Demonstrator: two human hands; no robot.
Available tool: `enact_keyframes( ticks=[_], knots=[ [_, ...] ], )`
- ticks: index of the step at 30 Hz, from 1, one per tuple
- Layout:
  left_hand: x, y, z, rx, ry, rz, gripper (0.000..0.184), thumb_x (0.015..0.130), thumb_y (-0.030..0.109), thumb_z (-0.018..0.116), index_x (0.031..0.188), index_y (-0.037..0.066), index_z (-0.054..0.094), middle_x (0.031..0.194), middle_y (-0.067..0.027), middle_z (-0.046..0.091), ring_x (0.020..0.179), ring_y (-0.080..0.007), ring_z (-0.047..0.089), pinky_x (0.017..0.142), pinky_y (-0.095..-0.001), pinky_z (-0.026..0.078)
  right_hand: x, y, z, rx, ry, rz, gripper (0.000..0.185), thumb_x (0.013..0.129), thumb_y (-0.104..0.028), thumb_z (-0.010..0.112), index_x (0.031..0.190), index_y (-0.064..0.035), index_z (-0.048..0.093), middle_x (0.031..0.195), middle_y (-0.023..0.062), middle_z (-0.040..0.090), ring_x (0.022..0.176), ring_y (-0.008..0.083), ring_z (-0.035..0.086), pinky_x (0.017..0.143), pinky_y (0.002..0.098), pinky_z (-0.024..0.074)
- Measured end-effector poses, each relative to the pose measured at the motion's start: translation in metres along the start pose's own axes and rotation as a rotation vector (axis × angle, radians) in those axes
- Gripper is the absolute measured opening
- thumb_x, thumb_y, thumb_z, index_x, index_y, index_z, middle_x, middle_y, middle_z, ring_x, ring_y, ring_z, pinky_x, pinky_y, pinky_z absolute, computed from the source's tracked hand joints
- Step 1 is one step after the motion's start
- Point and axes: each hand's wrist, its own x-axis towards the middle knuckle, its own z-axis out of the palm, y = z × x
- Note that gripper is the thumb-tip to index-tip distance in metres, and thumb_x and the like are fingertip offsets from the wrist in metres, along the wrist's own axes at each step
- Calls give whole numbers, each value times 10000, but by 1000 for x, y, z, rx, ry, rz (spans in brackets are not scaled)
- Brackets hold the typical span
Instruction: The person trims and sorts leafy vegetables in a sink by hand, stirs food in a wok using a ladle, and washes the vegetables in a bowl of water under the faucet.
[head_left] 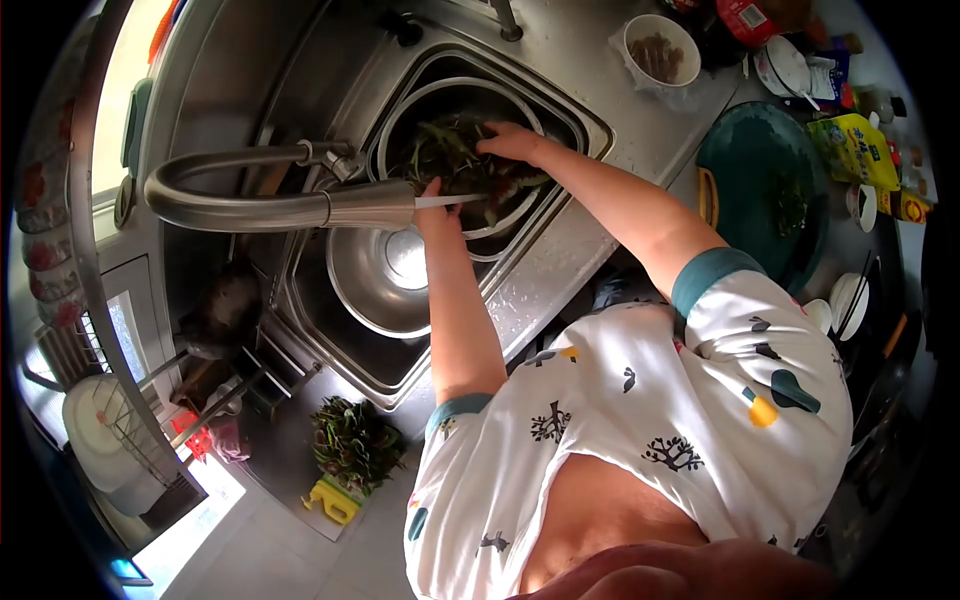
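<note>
Dark green and reddish leafy greens point(450, 150) fill a round metal basin point(388, 118) in the far bowl of the sink. My right hand point(512, 142) reaches over the basin's right side, its fingers closed on some of the leaves. At the near edge of the greens is my left hand point(438, 200), fingers curled into them and partly covered by leaves and water. A white stream runs across it from the curved metal faucet point(370, 205). Just below my left forearm, a second metal bowl point(350, 275) sits in the nearer sink bowl.
More leafy greens point(355, 445) lie on the counter at lower left, beside a yellow-handled tool point(335, 500). On the right are a green round tray point(735, 150) with some leaves, a white bowl point(640, 35) of brown food, and a yellow packet point(850, 150).
</note>
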Motion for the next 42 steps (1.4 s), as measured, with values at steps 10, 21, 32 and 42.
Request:
enact_keyframes(
  ticks=[10, 21, 32, 42],
  knots=[
    [38, -29, -8, 500, -132, -120, 423, 836, 358, 528, 1205, 163, 465, 1174, -64, 526, 1061, -284, 509, 759, -500, 468, -26, -4, 44, -711, 145, -132, 505, 663, -203, 685, 1138, -174, 513, 1174, 190, 421, 1052, 412, 458, 816, 470, 459],
    [18, -4, -8, -96, -537, -193, 323, 911, 291, 433, 1147, 90, 524, 1096, -89, 574, 1017, -268, 542, 886, -440, 445, -33, -42, 11, 402, -172, -265, 502, 688, -191, 638, 1149, -38, 512, 971, 185, 596, 877, 331, 585, 780, 368, 467],
    [33, 16, -7, 280, -277, 126, 318, 907, 215, 438, 1175, 63, 514, 1089, -94, 588, 947, -266, 584, 760, -410, 514, 0, 3, 32, 63, 87, 23, 875, 558, -310, 765, 1294, -29, 387, 1210, 210, 509, 1101, 328, 503, 921, 347, 419],
    [28, 35, -32, 714, -366, 38, 588, 732, 227, 680, 1262, 147, 440, 1293, -104, 408, 1137, -347, 412, 806, -536, 464, -19, -8, 52, -688, 307, -132, 321, 604, -159, 638, 914, -79, 625, 892, 194, 631, 860, 336, 618, 712, 454, 516]
  ],
)
